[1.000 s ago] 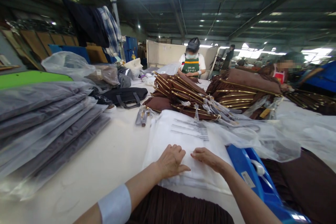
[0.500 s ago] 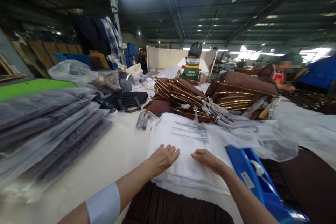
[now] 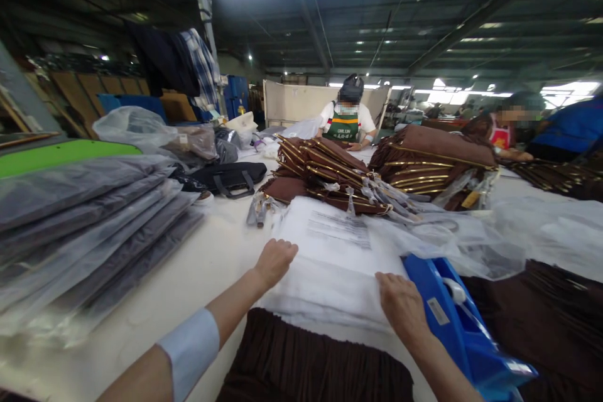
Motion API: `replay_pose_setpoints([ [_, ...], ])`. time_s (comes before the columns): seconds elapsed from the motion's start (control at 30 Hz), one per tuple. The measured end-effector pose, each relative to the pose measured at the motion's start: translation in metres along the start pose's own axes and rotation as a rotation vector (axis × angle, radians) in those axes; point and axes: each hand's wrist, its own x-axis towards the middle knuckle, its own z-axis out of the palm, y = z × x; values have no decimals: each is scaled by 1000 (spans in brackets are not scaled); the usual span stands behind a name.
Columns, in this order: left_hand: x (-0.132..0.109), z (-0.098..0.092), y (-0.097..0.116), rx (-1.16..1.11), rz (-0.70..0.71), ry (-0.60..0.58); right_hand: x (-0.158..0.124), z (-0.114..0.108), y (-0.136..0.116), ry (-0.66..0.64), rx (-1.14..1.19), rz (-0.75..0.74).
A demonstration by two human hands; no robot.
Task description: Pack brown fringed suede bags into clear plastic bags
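A stack of white, translucent plastic bags point(image 3: 325, 264) lies in front of me, with dark lines of print on its upper part. My left hand point(image 3: 277, 261) is closed at the stack's left edge, fingers curled over the top bag's side. At the right edge, my right hand point(image 3: 401, 303) is also closed, its fingertips bent onto the bag. The bag spans the gap between both hands; the exact pinch is hidden by the fingers. Nearest my body, below the stack, lies a dark brown piece with a pleated or fringed surface point(image 3: 315, 361).
Right of the stack stands a blue tape dispenser-like holder point(image 3: 436, 301). Brown gold-edged bags point(image 3: 325, 169) are piled behind. Grey packed items in clear plastic point(image 3: 94, 220) are stacked at left, near a black bag point(image 3: 230, 177). A co-worker point(image 3: 347, 116) stands across the table.
My hands have moved apart: the left went left and slightly up, the right went right. The fingers of both have closed at the bag's sides.
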Motion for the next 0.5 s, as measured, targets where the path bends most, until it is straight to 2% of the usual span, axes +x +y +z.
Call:
replay_pose_setpoints([
  [0.17,-18,1,-33,-167,-229,86,-23,-12,24,109,116,118],
  [0.3,-36,11,-42,-460,-453,112,-41,-4,27,183,401,396],
  [0.4,-49,16,-41,-779,-591,86,-48,2,24,118,759,628],
  [0.5,-56,17,-39,-1124,-676,87,-53,1,15,16,1159,722],
])
